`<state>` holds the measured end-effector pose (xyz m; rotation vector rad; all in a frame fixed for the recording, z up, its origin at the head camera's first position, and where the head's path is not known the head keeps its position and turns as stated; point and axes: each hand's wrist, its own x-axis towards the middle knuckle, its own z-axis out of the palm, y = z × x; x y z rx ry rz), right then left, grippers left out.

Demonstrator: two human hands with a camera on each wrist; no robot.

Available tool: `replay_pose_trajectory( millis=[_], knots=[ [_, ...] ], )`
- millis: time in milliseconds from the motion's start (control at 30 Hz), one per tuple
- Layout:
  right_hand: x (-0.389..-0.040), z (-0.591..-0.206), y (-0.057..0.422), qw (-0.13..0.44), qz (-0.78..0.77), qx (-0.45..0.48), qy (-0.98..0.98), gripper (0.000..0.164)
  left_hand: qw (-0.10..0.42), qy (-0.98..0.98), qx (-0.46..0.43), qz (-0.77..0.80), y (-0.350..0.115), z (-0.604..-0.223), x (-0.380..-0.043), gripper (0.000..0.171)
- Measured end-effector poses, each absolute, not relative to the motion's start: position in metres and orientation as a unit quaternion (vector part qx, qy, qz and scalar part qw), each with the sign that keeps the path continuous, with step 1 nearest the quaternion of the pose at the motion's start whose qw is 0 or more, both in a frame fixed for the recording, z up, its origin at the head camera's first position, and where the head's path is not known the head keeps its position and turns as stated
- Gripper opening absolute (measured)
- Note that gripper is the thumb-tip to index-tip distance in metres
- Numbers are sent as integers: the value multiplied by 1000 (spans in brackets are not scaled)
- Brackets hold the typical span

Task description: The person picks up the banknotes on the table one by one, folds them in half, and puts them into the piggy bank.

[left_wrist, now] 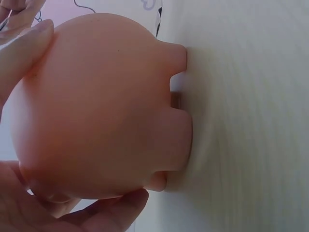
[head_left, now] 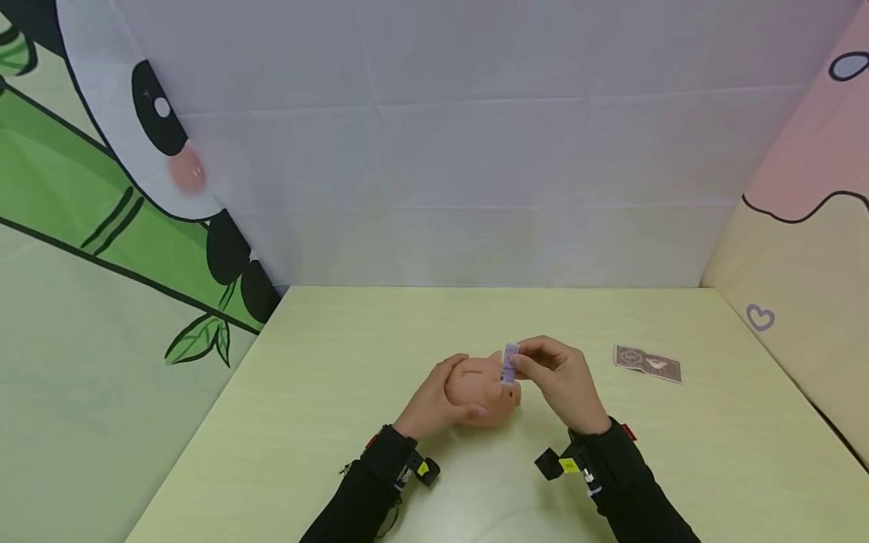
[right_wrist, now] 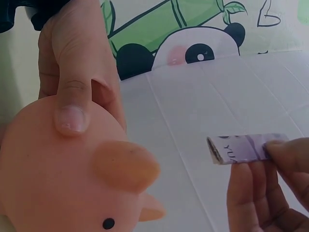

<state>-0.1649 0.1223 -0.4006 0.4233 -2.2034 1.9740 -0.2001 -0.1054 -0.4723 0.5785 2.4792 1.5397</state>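
A pink piggy bank (head_left: 480,392) stands on its stubby legs on the table, as the left wrist view shows. My left hand (head_left: 432,401) grips its body, thumb on one side and fingers on the other. In its top, the dark coin slot (head_left: 471,371) shows in the head view. My right hand (head_left: 565,383) pinches a narrow folded purple banknote (right_wrist: 241,148) between thumb and fingers. In the right wrist view the note is apart from the pig's ear (right_wrist: 128,166), with its folded end facing the pig.
A brownish creased banknote (head_left: 647,363) lies on the table to the right of my right hand. The pale yellow table (head_left: 326,354) meets a white cloth backdrop (head_left: 475,166) at its far edge. Cartoon-printed cloth hangs at both sides.
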Motion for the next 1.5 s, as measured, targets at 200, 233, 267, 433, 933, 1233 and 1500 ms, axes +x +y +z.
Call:
replay_pose_trajectory(
  millis=[200,233,267,433,933,1233,1500],
  knots=[
    [-165,-400,123,82,646,144,-745,13,89,829,211,511,-95,-472,-192,93],
    [-165,-401,122,84,644,143,-747,13,89,829,212,510,-94,-472,-191,93],
    [-165,-401,122,87,642,143,-748,12,89,829,213,510,-92,-472,-190,93],
    [-166,-403,120,104,635,147,-751,11,83,829,220,507,-88,-474,-187,92],
    [-171,-419,109,115,601,182,-770,10,71,824,247,505,-81,-475,-180,87],
    [-172,-422,108,123,589,196,-774,8,69,823,254,504,-80,-475,-178,88],
    [-171,-421,106,134,582,193,-779,8,68,825,255,499,-80,-477,-179,89]
  ],
)
